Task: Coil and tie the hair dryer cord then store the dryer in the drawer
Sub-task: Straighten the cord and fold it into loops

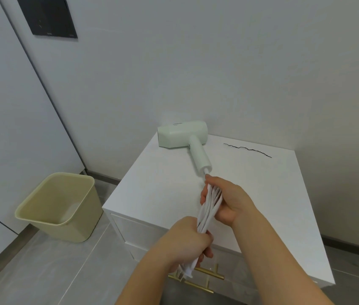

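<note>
The pale green plastic hair dryer lay on its side at the back of the white cabinet top, close to the wall, with its round handle pointing toward the cabinet's front edge. Its white rubbery cord was gathered into a long bundle of several loops above the front half of that top. The person's right hand had its fingers curled round the upper end of the bundle, just below the handle's tip. The left hand was closed tight round the lower end, out past the front edge, where the plug poked from beneath the fist. A thin black crinkled twist tie lay loose on the cabinet top to the right of the dryer, well apart from both hands. To my eye the cord looked limp but springy, likely to fan out the moment either grip slackened, so one hand should pinch the bundle at its middle while the other fetched the tie. The dryer itself seemed light and smooth, and best lifted by the handle. The drawer front under the top looked shut, and brass bar pulls showed lower on the cabinet face. A beige plastic bin stood on the floor left of the cabinet.
</note>
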